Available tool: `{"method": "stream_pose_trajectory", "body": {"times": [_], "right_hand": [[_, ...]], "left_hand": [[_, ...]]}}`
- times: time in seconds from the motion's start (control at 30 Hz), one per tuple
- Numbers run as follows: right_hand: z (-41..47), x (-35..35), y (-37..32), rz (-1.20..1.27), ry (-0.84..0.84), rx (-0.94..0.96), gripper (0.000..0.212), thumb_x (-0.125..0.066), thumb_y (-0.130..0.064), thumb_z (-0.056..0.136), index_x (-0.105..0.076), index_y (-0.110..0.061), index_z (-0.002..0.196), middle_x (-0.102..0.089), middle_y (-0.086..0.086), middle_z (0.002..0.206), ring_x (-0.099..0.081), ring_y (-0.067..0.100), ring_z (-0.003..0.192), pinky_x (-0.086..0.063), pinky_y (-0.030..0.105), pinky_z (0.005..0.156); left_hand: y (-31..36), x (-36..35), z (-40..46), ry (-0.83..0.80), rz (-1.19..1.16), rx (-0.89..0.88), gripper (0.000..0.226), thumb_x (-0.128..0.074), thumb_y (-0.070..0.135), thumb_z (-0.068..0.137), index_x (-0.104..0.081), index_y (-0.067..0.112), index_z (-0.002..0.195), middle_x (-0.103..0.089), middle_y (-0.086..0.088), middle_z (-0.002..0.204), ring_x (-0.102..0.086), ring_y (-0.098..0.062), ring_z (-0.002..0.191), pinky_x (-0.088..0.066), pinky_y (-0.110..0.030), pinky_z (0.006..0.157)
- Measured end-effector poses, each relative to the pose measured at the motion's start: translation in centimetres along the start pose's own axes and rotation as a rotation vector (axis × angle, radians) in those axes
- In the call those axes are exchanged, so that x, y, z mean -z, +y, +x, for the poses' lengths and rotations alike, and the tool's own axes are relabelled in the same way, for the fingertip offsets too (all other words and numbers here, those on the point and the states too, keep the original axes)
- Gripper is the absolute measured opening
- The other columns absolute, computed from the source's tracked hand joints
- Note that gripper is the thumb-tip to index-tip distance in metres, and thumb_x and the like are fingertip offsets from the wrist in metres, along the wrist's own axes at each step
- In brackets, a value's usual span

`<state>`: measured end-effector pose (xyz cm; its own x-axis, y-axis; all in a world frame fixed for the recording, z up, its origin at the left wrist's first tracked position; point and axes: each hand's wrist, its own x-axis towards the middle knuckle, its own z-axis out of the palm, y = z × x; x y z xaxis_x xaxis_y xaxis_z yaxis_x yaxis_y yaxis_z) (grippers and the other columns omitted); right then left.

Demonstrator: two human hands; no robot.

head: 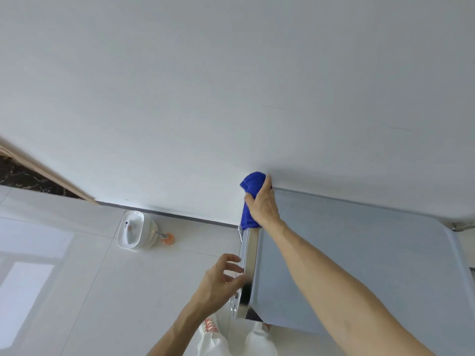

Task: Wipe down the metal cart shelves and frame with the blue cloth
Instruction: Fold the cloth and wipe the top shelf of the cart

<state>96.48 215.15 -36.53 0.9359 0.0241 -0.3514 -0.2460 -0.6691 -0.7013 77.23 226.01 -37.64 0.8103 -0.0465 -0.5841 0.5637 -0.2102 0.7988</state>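
Observation:
The metal cart (359, 253) stands against the white wall, its flat top shelf filling the lower right of the head view. My right hand (263, 204) grips the bunched blue cloth (252, 187) at the cart's far left corner, where the shelf meets the wall. The cloth hangs down over the left side rim (248, 253). My left hand (222, 281) is at the near part of that left rim, fingers spread and loosely curled, its fingertips at the metal edge. Lower shelves are hidden under the top.
A stack of white dishes (135, 233) sits on the tiled floor by the wall, with an orange-ended object (167, 238) beside it. A wooden door frame (46, 173) runs at the far left. My shoes and white trousers (213, 335) show below the cart.

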Motion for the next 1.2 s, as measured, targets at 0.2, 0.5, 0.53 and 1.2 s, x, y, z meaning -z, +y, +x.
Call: {"method": "stream_pose_trajectory", "body": {"times": [0.2,0.5,0.53,1.2], "right_hand": [[2.5,0.5,-0.6,-0.044,-0.040,-0.028,0.054,-0.043,-0.028,0.102,-0.025,-0.025,0.153,-0.045,0.025,0.139,-0.052,0.037,0.109,-0.042,0.036,0.085],[-7.1,-2.3,3.6,-0.098,-0.039,0.112,0.059,-0.047,-0.027,0.101,-0.019,-0.032,0.153,-0.035,0.012,0.139,-0.055,0.023,0.070,-0.045,0.025,0.055],[-6.9,-2.2,3.5,-0.088,-0.049,0.099,0.060,-0.049,-0.026,0.099,-0.020,-0.034,0.151,-0.036,0.012,0.135,-0.056,0.024,0.072,-0.049,0.030,0.059],[-7.1,-1.9,5.0,0.143,-0.145,0.134,0.056,-0.050,-0.036,0.099,-0.020,-0.049,0.145,-0.038,0.008,0.123,-0.055,0.012,0.083,-0.046,0.022,0.067]], "left_hand": [[0.2,-0.7,0.4,-0.033,0.115,0.022,0.040,-0.075,0.040,0.079,-0.052,0.037,0.111,-0.067,0.008,0.108,-0.072,-0.009,0.081,-0.062,-0.039,0.072],[-0.2,-0.2,0.6,-0.064,0.088,0.039,0.035,-0.074,0.035,0.082,-0.059,0.031,0.114,-0.066,0.012,0.115,-0.073,-0.008,0.085,-0.060,-0.034,0.079],[-0.2,-0.3,0.5,-0.062,0.079,0.038,0.035,-0.073,0.035,0.082,-0.060,0.030,0.115,-0.066,0.011,0.116,-0.073,-0.009,0.086,-0.060,-0.035,0.080],[-0.5,-1.9,-1.6,0.144,0.054,-0.008,0.016,-0.073,0.031,0.088,-0.066,0.027,0.102,-0.072,0.007,0.098,-0.073,-0.009,0.076,-0.059,-0.025,0.059]]}}
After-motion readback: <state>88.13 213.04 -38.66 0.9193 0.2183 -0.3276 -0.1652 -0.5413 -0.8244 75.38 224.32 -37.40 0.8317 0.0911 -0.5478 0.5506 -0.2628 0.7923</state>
